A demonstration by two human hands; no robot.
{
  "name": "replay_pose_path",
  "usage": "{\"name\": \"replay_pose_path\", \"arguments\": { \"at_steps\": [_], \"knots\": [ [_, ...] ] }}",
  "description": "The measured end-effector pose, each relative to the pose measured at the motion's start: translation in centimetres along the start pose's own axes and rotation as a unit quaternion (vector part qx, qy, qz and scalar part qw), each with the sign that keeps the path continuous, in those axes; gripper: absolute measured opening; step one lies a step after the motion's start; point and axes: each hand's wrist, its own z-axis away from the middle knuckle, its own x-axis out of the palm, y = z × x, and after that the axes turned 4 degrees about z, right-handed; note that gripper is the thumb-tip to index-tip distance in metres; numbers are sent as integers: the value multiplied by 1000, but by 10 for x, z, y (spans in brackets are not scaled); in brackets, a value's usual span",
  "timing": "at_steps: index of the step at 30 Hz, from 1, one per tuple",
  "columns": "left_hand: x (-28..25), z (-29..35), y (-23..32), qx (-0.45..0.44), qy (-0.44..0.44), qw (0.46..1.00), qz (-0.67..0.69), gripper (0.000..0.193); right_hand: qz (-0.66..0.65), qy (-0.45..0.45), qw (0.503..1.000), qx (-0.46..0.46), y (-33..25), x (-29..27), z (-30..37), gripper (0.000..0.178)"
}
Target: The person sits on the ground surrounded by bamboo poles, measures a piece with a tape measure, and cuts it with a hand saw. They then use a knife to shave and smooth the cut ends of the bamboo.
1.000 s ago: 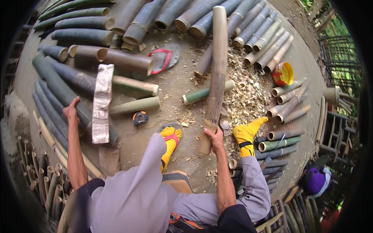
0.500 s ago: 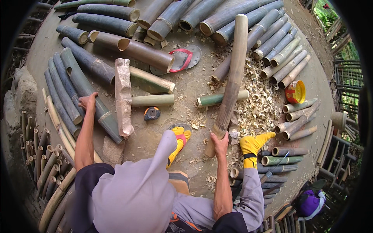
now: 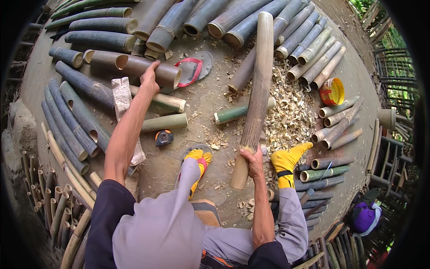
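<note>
My right hand (image 3: 253,160) is closed round a thick, curved brown bamboo pole (image 3: 260,80) near its pale lower end. The pole tilts upward away from me, crossing over a short green bamboo piece (image 3: 235,113). Farther off on the left, my left hand (image 3: 149,79) lies on a brown bamboo tube (image 3: 132,66) close to its open right end, fingers bent over it and partly hidden. Under my left forearm is a pale hewn wooden block (image 3: 121,92). Dark green tubes with notched holes (image 3: 85,114) lie left of the forearm.
A tape measure (image 3: 164,137) and a flip-flop (image 3: 197,69) lie on the ground. Wood chips (image 3: 289,110) spread right of the pole, near a yellow-red tub (image 3: 332,91). Cut bamboo lies in rows all round. My yellow-socked feet (image 3: 286,162) flank the pole's lower end.
My left hand has left the dark green tube and moved away and right onto the brown tube. That green tube has rolled, showing another hole. The right hand keeps hold of the pole, now shifted slightly.
</note>
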Motion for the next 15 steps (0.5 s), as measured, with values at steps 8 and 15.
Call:
{"name": "replay_pose_path", "arguments": {
  "at_steps": [8, 15],
  "knots": [
    [-15, 74, 6, 74, -148, 976, 145, 66, 208, 72, 972, -78, -46, -43, 78, 62],
    [-76, 173, -58, 315, -231, 917, -78, 73, 451, 158, 872, -106, -112, -91, 169, 67]
  ]
}}
